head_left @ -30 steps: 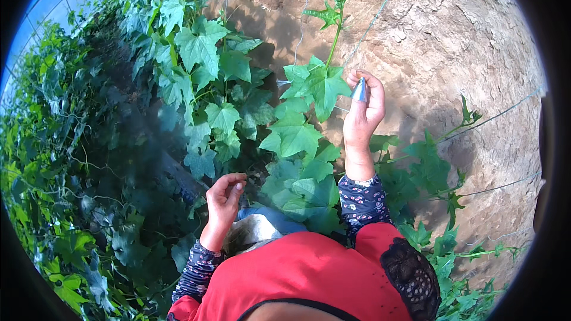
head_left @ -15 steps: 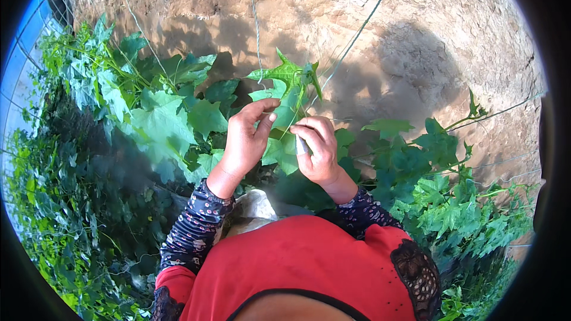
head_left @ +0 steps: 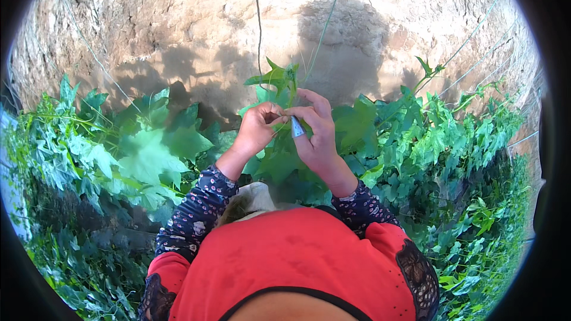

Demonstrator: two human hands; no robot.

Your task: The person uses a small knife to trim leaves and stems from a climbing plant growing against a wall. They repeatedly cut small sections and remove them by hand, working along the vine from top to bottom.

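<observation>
A young vine shoot (head_left: 276, 77) with a pointed green leaf rises just beyond my fingertips, beside a dark hanging string (head_left: 259, 35). My left hand (head_left: 259, 125) is closed in a pinch, thumb against forefinger. Touching it, my right hand (head_left: 318, 125) has its forefinger and thumb bent toward the same spot, at the shoot's stem. A pointed metal thumb sheath (head_left: 297, 126) covers the right thumb's tip. Whatever thin piece lies between the fingertips is too small and too covered to make out.
Leafy vines spread left (head_left: 146, 154) and right (head_left: 428, 137). Bare brown soil (head_left: 196, 35) stretches beyond them. A green string (head_left: 327, 24) slants up from the shoot, and more thin strings cross at both sides. Whitish cloth (head_left: 256, 196) shows below my hands.
My view has turned, and the plants on the right show more fully. My left thumb and forefinger have closed together, and both hands now meet where there was a gap.
</observation>
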